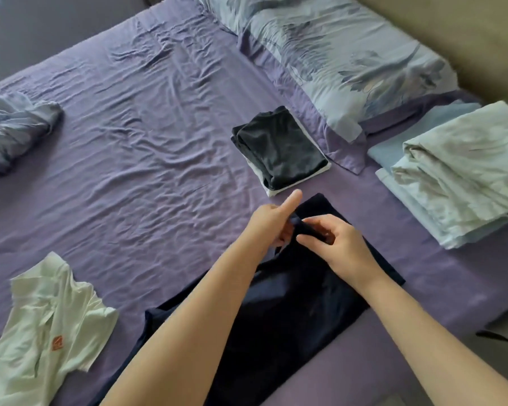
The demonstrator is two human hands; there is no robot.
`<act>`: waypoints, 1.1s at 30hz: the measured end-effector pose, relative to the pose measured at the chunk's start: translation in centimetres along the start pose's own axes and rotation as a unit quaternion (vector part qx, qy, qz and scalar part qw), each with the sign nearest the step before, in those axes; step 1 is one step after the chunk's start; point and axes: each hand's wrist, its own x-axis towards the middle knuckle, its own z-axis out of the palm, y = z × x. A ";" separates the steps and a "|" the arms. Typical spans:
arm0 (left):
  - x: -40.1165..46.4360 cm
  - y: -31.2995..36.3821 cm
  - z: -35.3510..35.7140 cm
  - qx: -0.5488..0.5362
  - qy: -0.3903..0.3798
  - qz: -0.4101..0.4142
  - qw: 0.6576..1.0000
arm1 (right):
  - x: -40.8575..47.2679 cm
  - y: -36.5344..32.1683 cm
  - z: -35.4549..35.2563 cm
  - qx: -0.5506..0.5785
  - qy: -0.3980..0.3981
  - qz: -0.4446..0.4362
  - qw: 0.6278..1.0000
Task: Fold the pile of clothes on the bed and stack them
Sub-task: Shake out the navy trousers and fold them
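Two garments sit folded in one stack (279, 148) on the bed (147, 136). One navy garment (291, 303) lies spread near the bed's edge, both hands, left hand (272, 222) and right hand (335, 241), pinching its far end together. One white T-shirt (41, 326) waits unfolded, so roughly half remains.

Both hands, left hand (272, 222) and right hand (339, 244), pinch the navy garment (291, 312) on the bed (159, 127).

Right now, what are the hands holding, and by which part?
Both the left hand and the right hand pinch the navy garment at its far edge.
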 end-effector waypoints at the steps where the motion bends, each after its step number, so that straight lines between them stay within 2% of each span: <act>1: 0.6 1.4 0.3 0.043 -0.009 0.015 0.999 | 0.1 -0.3 -0.6 -0.003 0.001 -0.011 1.000; 5: 2.0 6.0 1.1 0.171 -0.059 0.104 0.978 | 0.1 0.9 -3.3 -0.079 0.000 -0.020 0.997; 8: 3.3 8.5 1.1 0.244 -0.080 0.143 0.956 | -0.4 3.8 -5.1 -0.119 -0.037 0.051 0.991; 10: 4.6 9.5 1.1 0.276 -0.073 0.134 0.949 | -1.1 5.9 -6.0 -0.138 -0.030 0.091 0.986; 14: 6.8 9.4 2.4 0.228 -0.051 0.066 0.970 | -2.5 8.3 -8.2 -0.184 0.019 0.126 0.975; 17: 8.4 8.2 4.6 0.159 -0.019 0.027 0.987 | -3.2 9.2 -9.1 -0.257 -0.016 0.117 0.959; 19: 9.6 7.1 6.0 0.112 0.003 0.009 0.994 | -3.6 10.4 -9.2 -0.316 -0.010 0.102 0.943; 22: 11.7 5.5 7.0 0.043 0.036 -0.019 0.998 | -4.1 12.4 -9.6 -0.308 0.033 0.119 0.943; 24: 13.0 4.8 7.1 0.014 0.057 -0.028 0.998 | -4.2 13.6 -9.6 -0.296 0.026 0.135 0.945; 27: 14.4 3.7 7.3 0.024 0.051 -0.009 0.998 | -4.3 15.3 -9.0 -0.252 0.036 0.148 0.956; 31: 13.3 0.9 9.2 0.139 0.012 0.025 0.990 | -4.6 16.6 -8.6 -0.225 0.073 0.165 0.958; 33: 11.7 -1.6 10.7 0.149 0.028 -0.002 0.988 | -4.9 16.9 -8.4 -0.227 0.076 0.171 0.956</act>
